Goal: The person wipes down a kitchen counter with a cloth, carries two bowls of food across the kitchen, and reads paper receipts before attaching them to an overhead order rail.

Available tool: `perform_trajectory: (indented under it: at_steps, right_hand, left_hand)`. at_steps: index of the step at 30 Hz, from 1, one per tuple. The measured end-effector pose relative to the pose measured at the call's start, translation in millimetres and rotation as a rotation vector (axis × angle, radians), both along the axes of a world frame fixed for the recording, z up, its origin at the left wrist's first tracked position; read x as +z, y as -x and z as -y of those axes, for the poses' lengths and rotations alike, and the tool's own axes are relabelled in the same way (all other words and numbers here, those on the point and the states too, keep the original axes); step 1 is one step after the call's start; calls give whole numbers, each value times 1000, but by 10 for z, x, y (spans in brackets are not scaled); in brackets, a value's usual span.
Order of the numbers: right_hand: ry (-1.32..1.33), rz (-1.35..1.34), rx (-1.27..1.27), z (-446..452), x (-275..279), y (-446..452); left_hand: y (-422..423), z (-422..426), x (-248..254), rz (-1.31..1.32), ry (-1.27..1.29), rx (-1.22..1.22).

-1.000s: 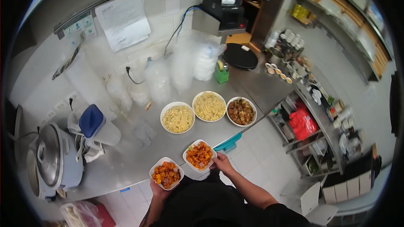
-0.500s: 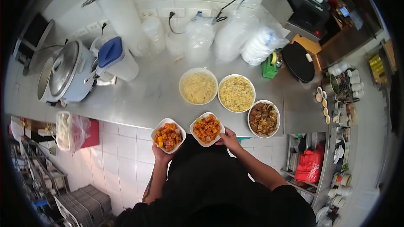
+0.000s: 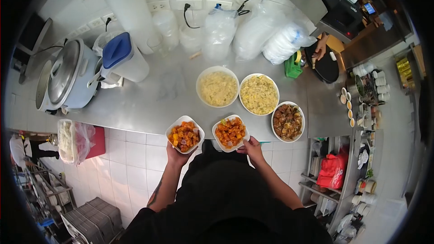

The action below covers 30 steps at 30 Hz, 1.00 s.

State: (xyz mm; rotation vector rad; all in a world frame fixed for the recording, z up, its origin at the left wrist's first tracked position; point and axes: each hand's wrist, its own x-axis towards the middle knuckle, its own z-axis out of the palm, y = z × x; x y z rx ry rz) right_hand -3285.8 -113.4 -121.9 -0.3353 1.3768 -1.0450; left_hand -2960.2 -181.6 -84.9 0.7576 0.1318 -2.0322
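Observation:
My left hand (image 3: 177, 155) cups a white squarish bowl (image 3: 197, 128) from below; it is filled with orange-red saucy chunks of food. With its fingers on the lower right corner, my right hand (image 3: 253, 148) grips a second white squarish bowl (image 3: 219, 140) of similar orange-red food. Both bowls are side by side at the counter's front edge. Beyond them stand a round bowl of pale yellow rice (image 3: 217, 86), another round bowl of yellow rice (image 3: 259, 94), and a round bowl of brown chunky food (image 3: 288, 122) to the right.
The steel counter (image 3: 149, 97) holds a large rice cooker (image 3: 68, 77), a blue-lidded pitcher (image 3: 124, 58) and plastic-wrapped containers (image 3: 217, 31). Another person's hand (image 3: 321, 48) is over a round black tray (image 3: 326, 65) at the back right. A red bag (image 3: 332, 171) sits on a shelf below.
Another person's hand has come in over the black tray. My view has shifted slightly; both bowls stay in my hands, a little further apart.

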Motion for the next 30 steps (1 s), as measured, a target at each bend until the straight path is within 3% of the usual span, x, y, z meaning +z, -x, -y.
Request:
perform_trajectory:
  at_steps: [4,8,10,14,22,27,29,30]
  right_hand:
    - [-17,111,-49,-60,61,-152]
    - [-25,220,-123,-61,50,-252]
    - [-8,315,-121,-53,51,-271]
    - [16,322,-94,-19,-28,-247]
    - [54,341,66,72,-202,17]
    - [-12,81,373,13,305,781]
    - [175,-214,690,156,828,1221]
    - [341,-332,692,305,1165,1469]
  left_hand:
    - [-84,110,-77,-4,-132,16]
    - [-183,167,-178,118,-85,-52]
    - [-219,180,-255,278,-219,23]
    - [-254,214,-174,338,-169,127]
    - [-151,368,-473,381,-50,275]
    - [166,188,-638,469,-61,353]
    - [370,-18,-760,541,-71,290]
    - [535,-85,-814,553,-46,238]
